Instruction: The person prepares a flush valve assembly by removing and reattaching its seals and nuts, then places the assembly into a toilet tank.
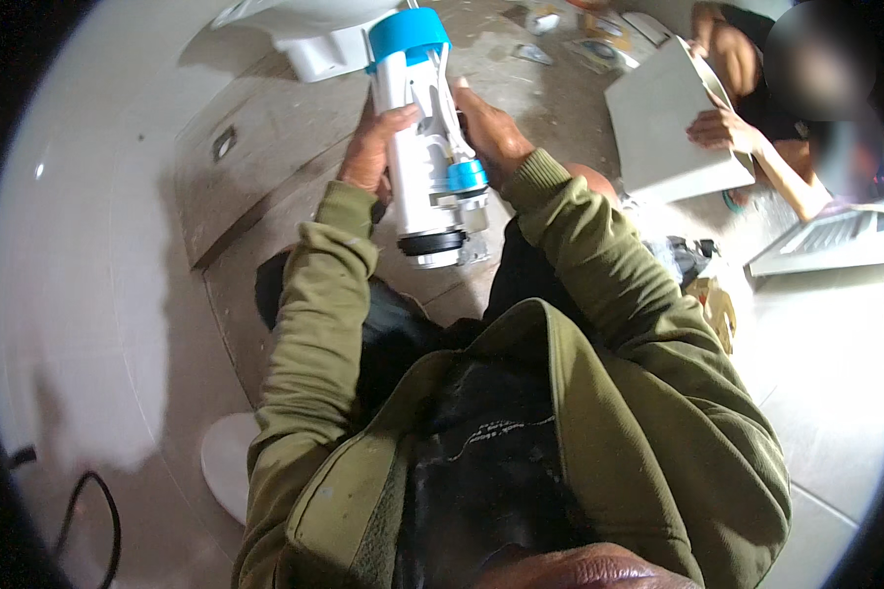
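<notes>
While the person is sitting low with both forearms reaching forward, a white plastic flush valve (408,147) is hanging between the two hands, over the gap between the knees. The left hand (368,152) is gripping its left side, thumb lying across the white body and fingers curling behind. The right hand (496,133) is bracing the opposite side, apparently holding too, though its fingertips are hiding behind the part. This two-sided hold is probably steadying a long, slim piece, keeping its blue top (410,31) far and its black ring (432,242) near.

On the far right, a co-worker's hand (722,128) is supporting a white box-shaped tank (658,128), which is tilting, perhaps so that it can rest partly against the body; its inside is not showing, so I cannot tell what it is containing. At the far left, a white ceramic bowl (329,49) is standing on the floor (275,137), its interior out of sight. Right of the person, a tan bag (714,309) is lying, its contents unclear.
</notes>
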`<act>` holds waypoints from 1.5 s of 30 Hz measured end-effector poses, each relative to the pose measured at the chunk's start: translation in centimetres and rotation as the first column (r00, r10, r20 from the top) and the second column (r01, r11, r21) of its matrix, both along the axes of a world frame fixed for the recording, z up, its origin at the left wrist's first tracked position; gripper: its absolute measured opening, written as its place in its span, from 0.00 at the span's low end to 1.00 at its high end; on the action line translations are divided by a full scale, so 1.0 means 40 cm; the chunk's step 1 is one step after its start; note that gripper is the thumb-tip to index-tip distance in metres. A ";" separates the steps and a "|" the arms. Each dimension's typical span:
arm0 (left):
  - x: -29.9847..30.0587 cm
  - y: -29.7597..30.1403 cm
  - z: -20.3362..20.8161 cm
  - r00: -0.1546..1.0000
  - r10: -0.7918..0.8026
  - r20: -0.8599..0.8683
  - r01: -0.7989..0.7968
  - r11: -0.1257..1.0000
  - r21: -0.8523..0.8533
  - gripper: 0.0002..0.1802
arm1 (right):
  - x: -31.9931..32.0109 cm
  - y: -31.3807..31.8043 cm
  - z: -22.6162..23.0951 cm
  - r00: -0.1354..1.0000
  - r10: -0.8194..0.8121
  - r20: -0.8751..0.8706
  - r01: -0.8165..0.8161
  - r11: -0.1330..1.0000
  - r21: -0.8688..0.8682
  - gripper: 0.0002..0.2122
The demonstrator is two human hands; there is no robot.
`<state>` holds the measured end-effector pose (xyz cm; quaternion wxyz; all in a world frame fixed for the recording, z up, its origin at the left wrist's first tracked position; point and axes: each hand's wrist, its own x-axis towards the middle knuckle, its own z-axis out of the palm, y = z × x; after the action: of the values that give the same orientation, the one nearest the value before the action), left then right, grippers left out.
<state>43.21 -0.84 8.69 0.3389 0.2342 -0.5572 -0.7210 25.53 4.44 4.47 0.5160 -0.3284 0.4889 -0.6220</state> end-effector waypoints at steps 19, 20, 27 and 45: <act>-0.001 -0.098 0.104 0.948 -0.169 -0.270 0.235 0.943 0.237 0.26 | 0.014 -0.009 0.322 0.747 0.180 -0.640 -0.236 0.972 -0.003 0.30; 0.007 -0.107 0.084 0.985 -0.076 -0.155 0.100 0.983 0.157 0.27 | 0.006 -0.026 0.287 0.592 0.143 -0.793 -0.310 0.949 -0.060 0.28; -0.004 -0.159 -0.028 0.972 -0.131 -0.195 0.128 0.991 -0.026 0.47 | -0.009 -0.034 0.134 0.945 0.146 -0.294 -0.182 0.978 -0.099 0.15; 0.027 -0.149 0.036 0.990 -0.088 -0.108 0.114 0.958 0.262 0.44 | 0.014 -0.030 0.189 0.991 0.077 0.107 -0.064 0.990 -0.124 0.10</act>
<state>44.28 -6.79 10.13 0.2930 0.2145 -0.4495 -0.8162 26.10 3.25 12.04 0.5434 -0.3408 0.4091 -0.6490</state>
